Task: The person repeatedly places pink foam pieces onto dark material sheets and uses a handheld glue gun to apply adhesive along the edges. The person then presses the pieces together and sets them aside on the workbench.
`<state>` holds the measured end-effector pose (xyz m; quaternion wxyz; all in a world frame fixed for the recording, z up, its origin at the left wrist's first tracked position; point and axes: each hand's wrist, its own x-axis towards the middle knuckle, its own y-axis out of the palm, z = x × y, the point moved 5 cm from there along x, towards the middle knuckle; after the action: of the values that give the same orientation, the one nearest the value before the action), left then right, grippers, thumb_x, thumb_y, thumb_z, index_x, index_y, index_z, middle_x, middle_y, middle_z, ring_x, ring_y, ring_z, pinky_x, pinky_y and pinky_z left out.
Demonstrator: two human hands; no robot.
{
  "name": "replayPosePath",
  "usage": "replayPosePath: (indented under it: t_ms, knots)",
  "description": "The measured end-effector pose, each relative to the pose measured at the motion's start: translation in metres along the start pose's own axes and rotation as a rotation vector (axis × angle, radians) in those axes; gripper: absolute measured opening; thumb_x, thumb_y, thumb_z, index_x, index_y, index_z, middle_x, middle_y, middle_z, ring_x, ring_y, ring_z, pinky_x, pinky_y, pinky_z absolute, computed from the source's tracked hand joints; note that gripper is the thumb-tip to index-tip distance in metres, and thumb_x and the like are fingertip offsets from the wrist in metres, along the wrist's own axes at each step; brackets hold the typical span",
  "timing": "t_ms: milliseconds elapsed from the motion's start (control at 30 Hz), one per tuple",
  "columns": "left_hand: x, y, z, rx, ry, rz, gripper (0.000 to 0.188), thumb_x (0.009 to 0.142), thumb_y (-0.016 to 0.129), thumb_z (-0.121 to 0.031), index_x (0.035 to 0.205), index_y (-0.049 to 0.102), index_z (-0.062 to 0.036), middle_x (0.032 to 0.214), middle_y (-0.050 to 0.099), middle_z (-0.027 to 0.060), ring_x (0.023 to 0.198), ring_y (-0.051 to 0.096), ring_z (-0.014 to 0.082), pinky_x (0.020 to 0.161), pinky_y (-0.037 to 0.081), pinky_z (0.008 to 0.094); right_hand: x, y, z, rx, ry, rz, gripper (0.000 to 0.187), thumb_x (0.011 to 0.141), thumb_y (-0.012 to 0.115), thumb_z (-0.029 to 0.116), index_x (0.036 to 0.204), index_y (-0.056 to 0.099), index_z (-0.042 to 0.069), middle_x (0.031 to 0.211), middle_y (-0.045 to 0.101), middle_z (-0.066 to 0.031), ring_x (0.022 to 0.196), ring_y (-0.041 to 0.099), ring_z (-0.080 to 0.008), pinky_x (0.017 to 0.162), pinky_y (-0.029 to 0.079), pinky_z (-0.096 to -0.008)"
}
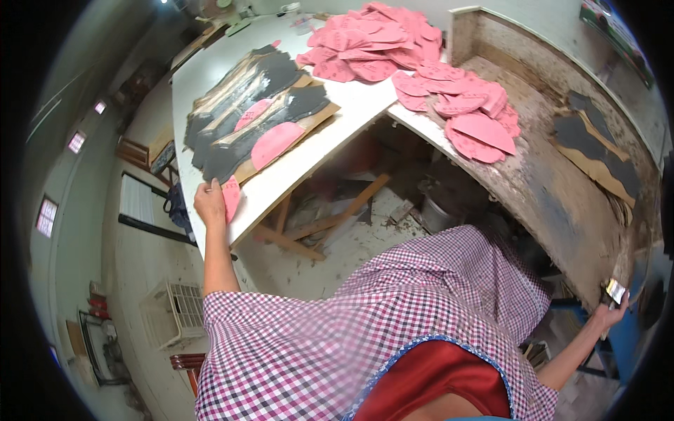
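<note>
At the left end of the white table, my left hand [209, 202] is closed at the near corner of a dark grey cut sheet piece [223, 160]. A pink half-round piece [231, 199] lies against its fingers. Several dark pieces with tan edges overlap in a layered row there, and a larger pink half-round piece [278, 144] rests on them. At the far right, low beside the worn board, my right hand [612, 313] is closed round what looks like a flat brush [616, 290] with a shiny, pale band. Its tip is hard to make out.
A large heap of pink cut pieces [375, 41] stands at the back of the white table [281, 184]. A smaller pink pile [467, 109] sits at the corner, beside the stained brown board [540, 189]. More dark pieces [597, 149] lie at right. Wooden bars [337, 214] are underneath.
</note>
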<state>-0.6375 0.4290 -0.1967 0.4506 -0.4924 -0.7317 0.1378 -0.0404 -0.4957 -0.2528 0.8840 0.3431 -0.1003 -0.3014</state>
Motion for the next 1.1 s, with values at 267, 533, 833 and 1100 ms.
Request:
replayPosePath:
  t_ms: [267,533,833,1100]
  knots:
    - [-0.04,0.014,-0.21,-0.231,0.531,-0.002,0.029,0.089,0.062,-0.011,0.117,0.059,-0.0037,0.108,0.065,0.015,0.096,0.064,0.0279,0.083,0.05,0.0386,0.04,-0.041,-0.025,0.099,0.047,0.179,0.023,0.09,0.057,0.014,0.105,0.065,-0.002,0.106,0.068,-0.0155,0.099,0.065,-0.0313,0.094,0.053,-0.0472]
    - [-0.207,0.123,-0.514,-0.7,1.068,0.698,0.021,0.088,0.064,-0.013,0.108,0.066,-0.0046,0.1,0.07,0.0129,0.085,0.066,0.026,0.075,0.051,0.0343,-0.049,0.021,-0.014,0.151,0.026,0.136,0.014,0.09,0.058,0.011,0.096,0.057,-0.002,0.095,0.065,-0.0178,0.093,0.064,-0.0338,0.099,0.049,-0.061]
    - [-0.344,0.116,-0.705,-0.868,1.638,0.757,0.053,0.084,0.072,-0.033,0.126,0.058,-0.0048,0.125,0.06,0.0206,0.117,0.055,0.0382,0.101,0.044,0.0443,-0.099,0.055,0.008,0.101,0.017,0.06,0.023,0.09,0.057,0.009,0.11,0.055,-0.003,0.098,0.06,-0.0148,0.095,0.062,-0.0282,0.099,0.051,-0.0601]
    - [-0.458,0.111,-0.799,-0.449,1.887,1.119,0.044,0.081,0.075,-0.028,0.115,0.064,-0.0021,0.113,0.067,0.0198,0.107,0.063,0.0361,0.091,0.05,0.0443,-0.103,0.063,0.01,0.074,-0.009,0.159,0.024,0.088,0.055,0.009,0.11,0.056,-0.001,0.095,0.06,-0.0137,0.095,0.061,-0.0276,0.097,0.051,-0.0577]
